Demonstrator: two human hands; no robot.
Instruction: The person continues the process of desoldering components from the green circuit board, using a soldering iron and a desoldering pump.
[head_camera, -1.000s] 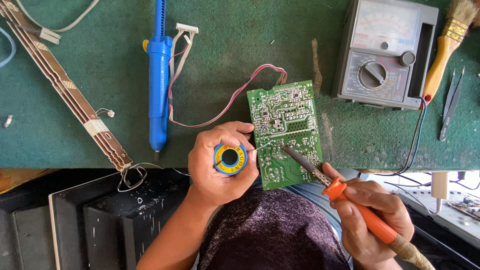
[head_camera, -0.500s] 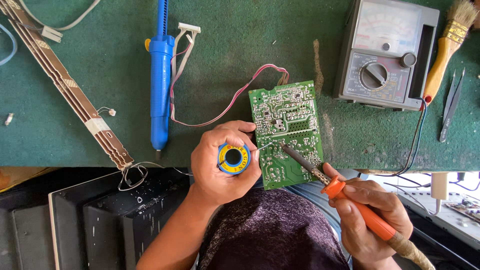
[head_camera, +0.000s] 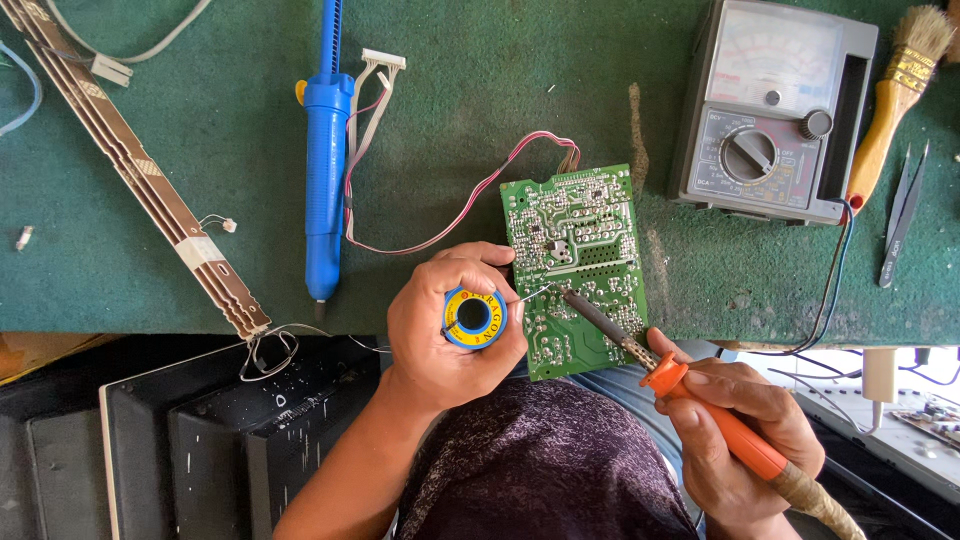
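left hand: clamped around one solder spool (yellow label ring, blue rim), wire end at the board
right hand: closed on one orange soldering iron, tip touching the board
circuit board: one, green, at the mat's near edge
around: blue desoldering pump, grey analog multimeter, brush, tweezers

yellow round spool label, pale meter dial

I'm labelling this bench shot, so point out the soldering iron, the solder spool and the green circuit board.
soldering iron (head_camera: 722, 430): head view, on its orange handle.
solder spool (head_camera: 473, 317): head view, on its yellow face beside the centre hole.
green circuit board (head_camera: 585, 225): head view, on the upper middle of the solder side.
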